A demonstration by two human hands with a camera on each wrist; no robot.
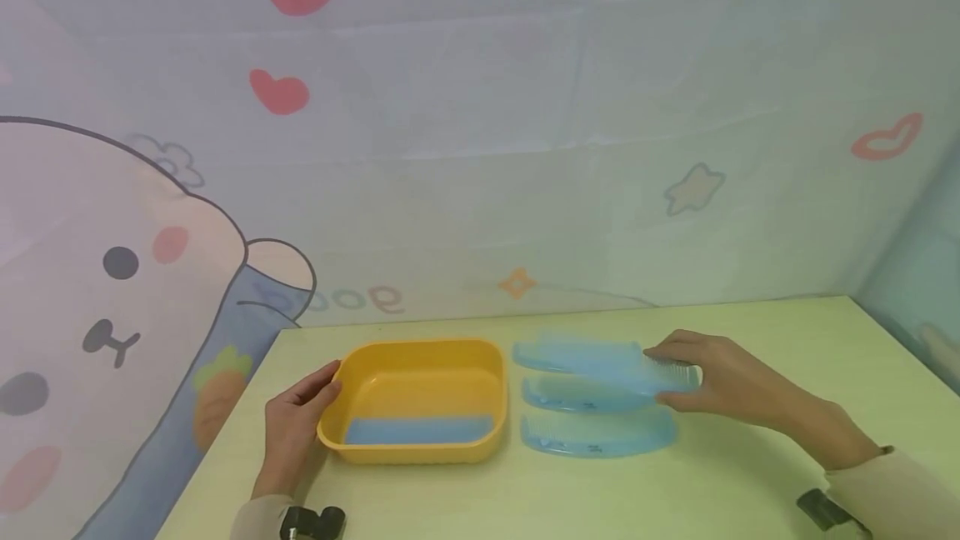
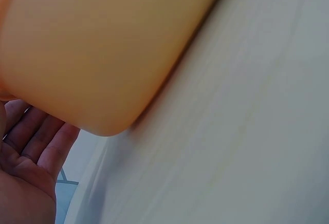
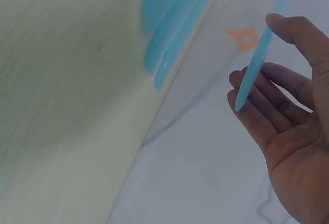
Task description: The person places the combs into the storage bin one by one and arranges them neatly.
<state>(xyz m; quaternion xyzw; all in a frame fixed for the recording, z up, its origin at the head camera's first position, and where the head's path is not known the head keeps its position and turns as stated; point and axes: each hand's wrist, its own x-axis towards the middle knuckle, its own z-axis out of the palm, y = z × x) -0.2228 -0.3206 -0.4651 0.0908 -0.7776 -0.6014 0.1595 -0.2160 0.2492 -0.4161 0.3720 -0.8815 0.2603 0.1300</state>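
Observation:
My right hand [image 1: 738, 386] pinches a light blue comb [image 3: 252, 70] between thumb and fingertips. In the head view this comb is blurred and overlaps the combs below it. Three more blue combs lie roughly parallel on the table: a back comb [image 1: 577, 357], a middle comb [image 1: 585, 395] and a front comb [image 1: 596, 437]. To their left stands a yellow plastic basin [image 1: 420, 454]. My left hand [image 1: 296, 419] holds its left side, thumb at the rim and fingers against the outer wall. A flat blue piece [image 1: 420, 430] lies inside the basin along the front wall.
The pale yellow-green table [image 1: 570, 502] ends at the back against a printed cloth [image 1: 465, 223] with hearts and a cartoon animal. Another cloth panel [image 1: 922, 273] hangs at the right side.

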